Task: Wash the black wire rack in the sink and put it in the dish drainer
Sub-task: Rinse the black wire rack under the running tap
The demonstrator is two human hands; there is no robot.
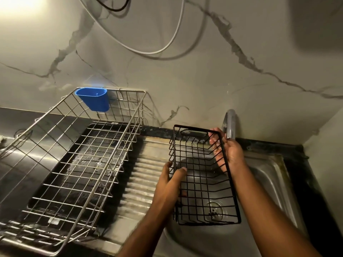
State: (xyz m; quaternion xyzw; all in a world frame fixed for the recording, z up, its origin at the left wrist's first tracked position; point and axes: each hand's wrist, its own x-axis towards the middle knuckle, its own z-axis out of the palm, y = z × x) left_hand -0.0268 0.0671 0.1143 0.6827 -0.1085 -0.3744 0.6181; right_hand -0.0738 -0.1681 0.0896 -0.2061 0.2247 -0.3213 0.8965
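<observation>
Black wire makes up the rack, a shallow basket held in the air above the round steel sink at the right of the scene. Its open side faces the person, and the sink's drain shows through the mesh near the lower end. The left hand grips the rack's left long edge, thumb curled over the wire inside the basket and fingers wrapped behind. The right hand holds the right long edge near the far end, palm against the wire and fingers curled round onto the mesh. Just beyond the right hand, a chrome tap stands at the far rim of the sink against the marbled wall.

To the left, a large silver wire dish drainer sits on a dark tray beside the ribbed steel draining board. A blue plastic cup hangs on the drainer's far rim. The drainer and the rack are apart, with the ribbed board between them. White and dark cables loop across the wall above.
</observation>
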